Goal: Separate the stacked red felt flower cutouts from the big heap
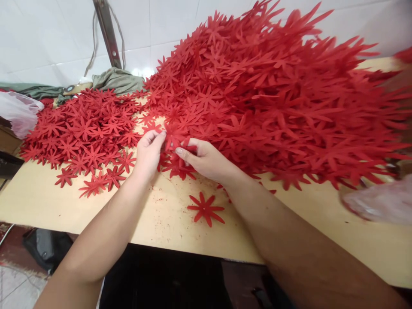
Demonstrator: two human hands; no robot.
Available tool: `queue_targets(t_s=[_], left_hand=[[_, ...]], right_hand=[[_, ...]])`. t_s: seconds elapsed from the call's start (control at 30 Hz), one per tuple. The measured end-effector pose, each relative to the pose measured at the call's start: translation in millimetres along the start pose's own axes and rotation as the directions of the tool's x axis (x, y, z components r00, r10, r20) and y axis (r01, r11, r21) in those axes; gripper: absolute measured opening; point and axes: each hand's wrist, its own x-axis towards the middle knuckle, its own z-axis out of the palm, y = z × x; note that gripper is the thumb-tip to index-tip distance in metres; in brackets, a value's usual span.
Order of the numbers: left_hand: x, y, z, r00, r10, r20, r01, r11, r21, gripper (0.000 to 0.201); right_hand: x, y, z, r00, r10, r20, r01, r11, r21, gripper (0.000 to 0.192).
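Both hands meet near the middle of the table, at the edge of the large pile. My left hand [150, 148] pinches a red flower-shaped cutout [174, 136] between thumb and fingers. Curled fingers and thumb of my right hand [199, 156] close on red petals at the other side; whether these belong to the same cutout I cannot tell. A big heap of red petal cutouts [257, 94] rises behind and to the right. To the left spreads a lower heap of similar cutouts [83, 124]. One single cutout [204, 208] lies flat in front of my hands.
The pale wooden table [148, 223] carries red specks. A white plastic bag [19, 111] sits at the left end, a clear plastic bag [383, 199] at the right. Grey-green cloth [117, 80] and a metal bracket [107, 34] stand by the tiled wall.
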Motion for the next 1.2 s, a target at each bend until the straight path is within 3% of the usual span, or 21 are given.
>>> queue_targets(t_s=[0.13,0.3,0.4,0.53,0.63,0.83,1.2], left_hand=[[3,4,-0.9,0.994,-0.062,-0.09,0.059,0.998,-0.037,0.018],[2,4,2.3,0.999,-0.051,-0.011,0.05,0.994,-0.095,0.013],[0,4,2.1,0.998,-0.065,0.018,0.067,0.995,-0.08,0.006],[0,4,-0.9,0.995,-0.09,-0.053,0.088,0.995,-0.036,0.019],[-1,6,-1.6,0.992,-0.124,-0.036,0.123,0.992,-0.032,0.017],[-4,7,-0.2,0.981,-0.184,0.066,0.188,0.98,-0.061,0.011],[-2,7,-0.6,0.996,-0.05,0.071,0.04,0.99,0.139,0.033]], right_hand=[[0,0,-1,0.998,0.056,-0.012,-0.056,0.998,-0.015,0.02],[2,0,1,0.978,0.188,-0.086,-0.185,0.982,0.039,0.009],[4,3,2,0.98,0.163,-0.117,-0.153,0.984,0.091,0.002],[2,3,0,0.99,0.056,-0.129,-0.05,0.998,0.045,0.006],[0,-2,-1,0.987,-0.015,-0.159,0.017,1.0,0.011,0.007],[-1,-7,0,0.974,0.033,-0.226,-0.023,0.999,0.046,0.016],[0,-4,-4,0.975,-0.007,-0.223,0.032,0.993,0.112,0.023]])
